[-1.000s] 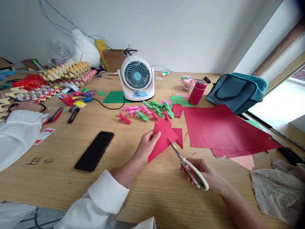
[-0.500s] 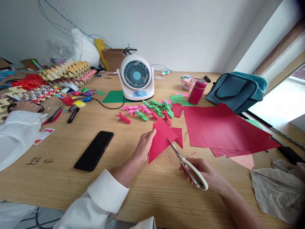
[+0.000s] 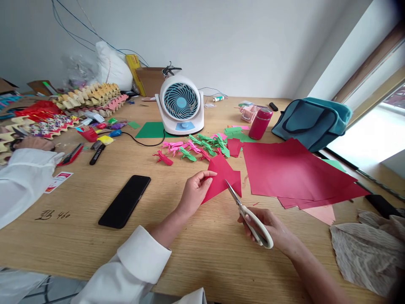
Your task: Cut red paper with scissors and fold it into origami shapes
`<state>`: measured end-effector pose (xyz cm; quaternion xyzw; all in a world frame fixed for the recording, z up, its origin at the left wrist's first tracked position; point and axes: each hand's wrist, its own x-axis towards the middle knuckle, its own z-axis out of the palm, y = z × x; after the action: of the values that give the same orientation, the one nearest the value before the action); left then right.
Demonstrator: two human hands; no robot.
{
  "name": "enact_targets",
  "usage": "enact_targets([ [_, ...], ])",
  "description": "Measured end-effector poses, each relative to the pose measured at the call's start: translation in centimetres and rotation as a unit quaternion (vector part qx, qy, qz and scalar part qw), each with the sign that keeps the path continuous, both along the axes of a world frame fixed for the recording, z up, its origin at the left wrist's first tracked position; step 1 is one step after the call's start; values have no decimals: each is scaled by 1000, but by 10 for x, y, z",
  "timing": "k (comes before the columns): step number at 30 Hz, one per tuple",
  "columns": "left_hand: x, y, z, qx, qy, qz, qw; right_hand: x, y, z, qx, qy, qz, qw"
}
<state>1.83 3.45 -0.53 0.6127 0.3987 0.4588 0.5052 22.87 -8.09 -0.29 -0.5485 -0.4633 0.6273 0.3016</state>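
Note:
My left hand (image 3: 193,192) pinches the left edge of a folded piece of red paper (image 3: 221,179) and holds it low over the wooden table (image 3: 95,245). My right hand (image 3: 272,230) grips white-handled scissors (image 3: 247,213) whose blades point up-left and touch the paper's lower right edge. A second red triangle lies just behind the paper. To the right, a stack of large red sheets (image 3: 294,173) lies flat.
A black phone (image 3: 125,201) lies left of my hand. Small pink and green folded paper figures (image 3: 193,147) are scattered before a white desk fan (image 3: 181,104). A red flask (image 3: 258,123), a teal bag (image 3: 311,122), crumpled cloth (image 3: 370,249), and another person's white sleeve (image 3: 22,181) surround them.
The red paper has tilted flatter and lower, and my left hand shifted its pinch to the upper edge. The scissors stayed at the paper's edge, moving slightly up.

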Motion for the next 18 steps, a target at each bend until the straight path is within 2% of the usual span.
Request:
enact_targets([
  [7, -1, 1, -1, -48, -21, -25, 998, -1, 0, 4, 16, -8, 6, 1000],
  [18, -2, -5, 11, 34, 31, -38, 998, 3, 0, -1, 36, -2, 17, 999],
])
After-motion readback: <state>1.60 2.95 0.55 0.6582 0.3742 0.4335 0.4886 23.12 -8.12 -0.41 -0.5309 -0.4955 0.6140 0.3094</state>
